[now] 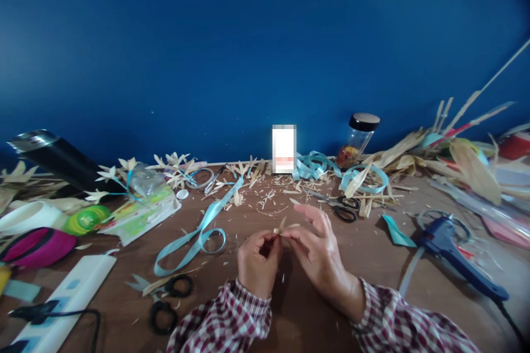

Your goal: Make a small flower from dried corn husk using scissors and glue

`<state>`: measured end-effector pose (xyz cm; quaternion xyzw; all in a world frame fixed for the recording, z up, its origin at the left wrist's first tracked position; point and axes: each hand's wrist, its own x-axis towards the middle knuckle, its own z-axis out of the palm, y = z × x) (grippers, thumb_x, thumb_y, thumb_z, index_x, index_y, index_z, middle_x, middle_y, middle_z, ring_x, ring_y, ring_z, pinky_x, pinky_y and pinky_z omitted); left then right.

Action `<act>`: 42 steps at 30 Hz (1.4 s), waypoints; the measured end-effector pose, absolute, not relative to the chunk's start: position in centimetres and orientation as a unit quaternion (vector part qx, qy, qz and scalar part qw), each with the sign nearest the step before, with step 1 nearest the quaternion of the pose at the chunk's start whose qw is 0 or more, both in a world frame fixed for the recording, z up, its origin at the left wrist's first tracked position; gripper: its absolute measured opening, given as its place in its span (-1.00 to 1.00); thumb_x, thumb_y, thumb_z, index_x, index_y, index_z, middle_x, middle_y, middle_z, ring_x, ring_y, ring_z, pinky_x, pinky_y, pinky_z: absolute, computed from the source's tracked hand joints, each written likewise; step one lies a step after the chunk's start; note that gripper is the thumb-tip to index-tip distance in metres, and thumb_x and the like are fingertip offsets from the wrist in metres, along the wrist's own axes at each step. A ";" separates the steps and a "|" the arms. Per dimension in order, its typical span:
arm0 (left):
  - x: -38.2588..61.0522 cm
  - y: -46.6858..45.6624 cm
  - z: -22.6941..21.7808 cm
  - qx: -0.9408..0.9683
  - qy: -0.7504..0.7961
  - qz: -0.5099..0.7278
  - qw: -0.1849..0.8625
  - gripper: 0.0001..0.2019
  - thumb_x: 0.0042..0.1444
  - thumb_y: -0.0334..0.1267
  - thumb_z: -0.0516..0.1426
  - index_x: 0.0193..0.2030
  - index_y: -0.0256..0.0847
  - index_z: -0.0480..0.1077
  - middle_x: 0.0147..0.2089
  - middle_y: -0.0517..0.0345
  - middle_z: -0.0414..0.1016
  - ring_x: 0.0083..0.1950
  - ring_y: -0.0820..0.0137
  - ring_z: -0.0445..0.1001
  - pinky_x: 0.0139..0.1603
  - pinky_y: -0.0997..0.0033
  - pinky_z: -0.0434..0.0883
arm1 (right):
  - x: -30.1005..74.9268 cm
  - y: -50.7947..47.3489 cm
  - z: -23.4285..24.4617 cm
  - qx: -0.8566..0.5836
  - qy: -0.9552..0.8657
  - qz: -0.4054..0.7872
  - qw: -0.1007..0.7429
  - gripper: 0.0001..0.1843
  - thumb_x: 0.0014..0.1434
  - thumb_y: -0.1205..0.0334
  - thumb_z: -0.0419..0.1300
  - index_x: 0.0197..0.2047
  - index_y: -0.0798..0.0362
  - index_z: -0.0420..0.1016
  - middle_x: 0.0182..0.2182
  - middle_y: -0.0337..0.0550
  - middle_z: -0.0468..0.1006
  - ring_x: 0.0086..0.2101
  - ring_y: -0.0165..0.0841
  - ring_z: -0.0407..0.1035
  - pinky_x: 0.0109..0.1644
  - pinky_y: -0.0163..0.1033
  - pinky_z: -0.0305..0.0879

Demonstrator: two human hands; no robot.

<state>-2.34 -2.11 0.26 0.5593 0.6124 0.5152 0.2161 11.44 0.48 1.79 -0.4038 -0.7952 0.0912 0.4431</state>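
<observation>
Above the middle of the brown table, a small pale piece of dried corn husk (282, 224) sticks up between my two hands. My left hand (259, 262) is closed, with thumb and forefinger pinching its base. The thumb and forefinger of my right hand (321, 256) pinch the same piece from the other side, while the remaining fingers are raised and spread. Black-handled scissors (165, 300) lie to the left of my left wrist, blades apart. A second pair of scissors (343, 209) rests beyond my right hand.
Light blue ribbon (199, 231) curls across the left. A blue glue gun (459, 256) lies right. A white power strip (70, 303), a magenta pouch (39, 248) and husk flowers (114, 174) are left. Husk scraps (269, 196) and a black-lidded jar (358, 140) are at the back.
</observation>
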 end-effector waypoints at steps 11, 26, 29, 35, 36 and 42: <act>-2.4 -2.4 0.3 0.567 0.614 0.517 0.182 -0.90 0.00 -0.32 0.13 -0.46 -0.27 0.44 -0.51 0.13 0.49 -0.49 0.40 0.45 -0.44 0.45 0.38 | 11.7 0.2 2.0 -0.350 -0.821 0.009 0.451 -0.85 0.09 0.42 0.16 -0.27 0.02 0.47 0.03 -0.07 0.24 0.06 -0.15 0.12 0.07 0.00 0.20; -2.4 -2.6 0.5 0.590 0.575 0.546 0.151 -0.91 0.05 -0.34 0.11 -0.37 -0.27 0.44 -0.44 0.11 0.50 -0.42 0.41 0.46 -0.39 0.48 0.38 | 12.0 -0.2 1.9 -0.325 -0.823 -0.013 0.465 -0.76 0.05 0.42 0.21 -0.20 -0.04 0.49 0.02 -0.12 0.26 0.04 -0.12 0.14 0.04 0.02 0.24; -2.3 -2.7 0.6 0.589 0.575 0.546 0.152 -0.91 0.05 -0.33 0.11 -0.36 -0.26 0.44 -0.42 0.10 0.51 -0.40 0.40 0.47 -0.38 0.48 0.39 | 11.8 -0.3 2.1 -0.323 -0.821 -0.018 0.471 -0.75 0.04 0.42 0.22 -0.19 -0.03 0.49 0.01 -0.11 0.27 0.04 -0.13 0.13 0.05 0.02 0.23; -2.4 -2.9 0.7 0.578 0.578 0.539 0.202 -0.88 0.07 -0.31 0.08 -0.37 -0.25 0.44 -0.45 0.12 0.51 -0.44 0.39 0.47 -0.41 0.46 0.40 | 11.4 -0.4 2.5 -0.329 -0.818 -0.039 0.469 -0.81 0.05 0.43 0.20 -0.23 0.03 0.47 -0.03 -0.06 0.31 0.04 -0.14 0.15 0.02 0.00 0.26; -2.4 -2.9 0.7 0.575 0.578 0.539 0.213 -0.88 0.07 -0.30 0.08 -0.37 -0.25 0.44 -0.45 0.12 0.50 -0.45 0.39 0.47 -0.42 0.45 0.41 | 11.4 -0.4 2.5 -0.330 -0.818 -0.042 0.469 -0.81 0.06 0.43 0.19 -0.24 0.03 0.47 -0.03 -0.06 0.31 0.04 -0.14 0.15 0.02 0.01 0.26; -2.3 -2.7 0.4 0.557 0.587 0.543 0.222 -0.88 0.04 -0.28 0.11 -0.40 -0.25 0.43 -0.46 0.11 0.50 -0.45 0.37 0.47 -0.43 0.43 0.41 | 11.4 -0.3 2.3 -0.332 -0.819 -0.044 0.466 -0.82 0.08 0.42 0.17 -0.24 0.01 0.46 -0.02 -0.07 0.31 0.04 -0.14 0.16 0.02 0.02 0.27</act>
